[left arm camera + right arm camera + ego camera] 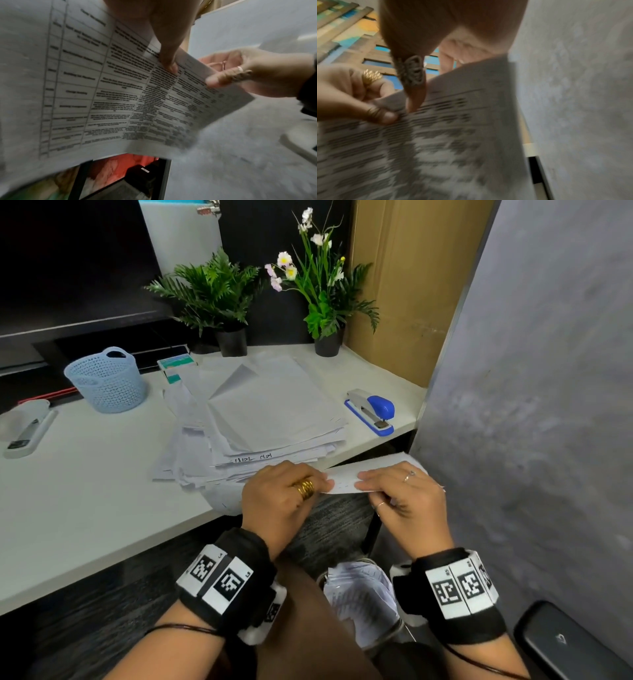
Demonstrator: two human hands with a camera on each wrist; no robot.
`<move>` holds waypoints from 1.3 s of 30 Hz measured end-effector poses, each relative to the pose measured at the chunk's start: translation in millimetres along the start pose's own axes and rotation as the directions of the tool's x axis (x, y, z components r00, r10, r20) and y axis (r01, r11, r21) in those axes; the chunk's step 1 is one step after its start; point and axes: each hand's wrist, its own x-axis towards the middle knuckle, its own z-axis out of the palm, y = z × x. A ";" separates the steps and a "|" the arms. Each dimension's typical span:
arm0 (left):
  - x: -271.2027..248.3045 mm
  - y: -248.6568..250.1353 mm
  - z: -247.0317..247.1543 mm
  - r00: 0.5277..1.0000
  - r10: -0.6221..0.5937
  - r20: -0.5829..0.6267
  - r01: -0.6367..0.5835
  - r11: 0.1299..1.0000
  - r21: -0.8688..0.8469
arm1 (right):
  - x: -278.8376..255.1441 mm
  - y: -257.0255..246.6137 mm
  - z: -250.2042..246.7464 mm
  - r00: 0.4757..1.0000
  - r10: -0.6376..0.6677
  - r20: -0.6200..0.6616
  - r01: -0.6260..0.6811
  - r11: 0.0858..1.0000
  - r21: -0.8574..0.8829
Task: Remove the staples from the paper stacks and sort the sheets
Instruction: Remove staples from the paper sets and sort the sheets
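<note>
On the far left of the white desk (85, 491) lies one grey stapler (29, 433). Next to it stands one light blue basket (108, 380) full of little holes. Behind the basket lies a small box (176, 361) with a green top. At the back of the desk are two plants in dark pots: one leafy fern (214, 289) and one plant with pink and white flowers (317, 278).

In the middle of the desk sits one big messy pile of white paper (267, 412). The sheets do not line up, and many edges stick out toward the front. The top sheet is blank, with one corner folded over. Right of the pile lies one blue and grey stapler (371, 410), so there are two staplers in all.

In front of the desk's edge, held up in the air, is one stapled paper stack (346, 479). From above, only a thin white strip of it shows. From below, its page has a table with lines and rows of small dark print, too blurry to read. The left hand (281, 498), with a gold ring, pinches the left end between thumb and curled fingers. The right hand (407, 501), with thin rings, pinches the paper just beside it, thumb under the page. The two hands are close together.

Low down, between the wrists, more printed sheets (361, 597) lie in a loose heap. A grey wall (531, 405) stands on the right.
</note>
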 end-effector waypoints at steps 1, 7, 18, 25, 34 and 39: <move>-2.0 -2.8 3.3 0.996 -0.051 0.068 0.050 0.998 0.023 | -0.2 1.0 -1.5 0.992 0.082 0.091 -0.077 0.995 -0.057; -11.6 -15.2 16.4 0.899 -0.370 0.235 0.371 0.928 0.042 | -3.3 21.9 -31.0 0.849 0.396 0.349 -0.358 0.918 -0.169; -7.8 -1.0 41.9 0.907 -0.313 0.281 0.345 0.936 -0.074 | -24.6 45.3 -53.2 0.812 0.449 0.372 -0.395 0.893 -0.215; 27.6 -13.6 45.0 0.931 -0.163 0.327 0.045 0.939 0.340 | -24.1 45.4 -46.6 0.622 0.539 0.568 -0.252 0.825 -0.506; 44.7 -19.9 83.9 0.709 -0.421 0.565 0.101 0.854 0.510 | -56.2 82.9 32.1 0.286 0.644 0.710 -0.397 0.754 -0.524; 29.3 -12.9 100.7 0.736 -0.431 0.523 0.122 0.843 0.523 | -80.0 107.3 74.9 0.155 0.664 0.732 -0.421 0.714 -0.559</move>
